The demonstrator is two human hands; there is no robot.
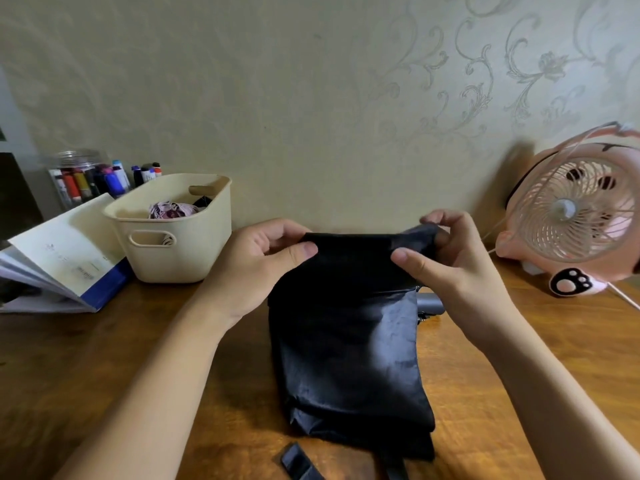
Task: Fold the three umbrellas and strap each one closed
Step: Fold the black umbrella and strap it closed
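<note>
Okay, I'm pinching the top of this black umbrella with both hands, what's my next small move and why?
Probably fold the pinched panel flat against the rest. The left hand and right hand both pinch the top edge of the black umbrella. Its fabric hangs loose and wide, and the strap lies free on the table, so it looks too slack to strap.

Bare wood of the table (121, 358) is left open on the near left, and a narrower stretch is left open on the right, beyond the forearm. The middle is taken up by the black umbrella (346, 358), which is gripped at its far edge by the left hand (256, 258) and the right hand (457, 261). The far left is blocked by a cream basket (180, 261) and an open book (69, 265). The far right is closed off by a pink fan (571, 216). A loose strap (299, 462) is laid at the near edge.
</note>
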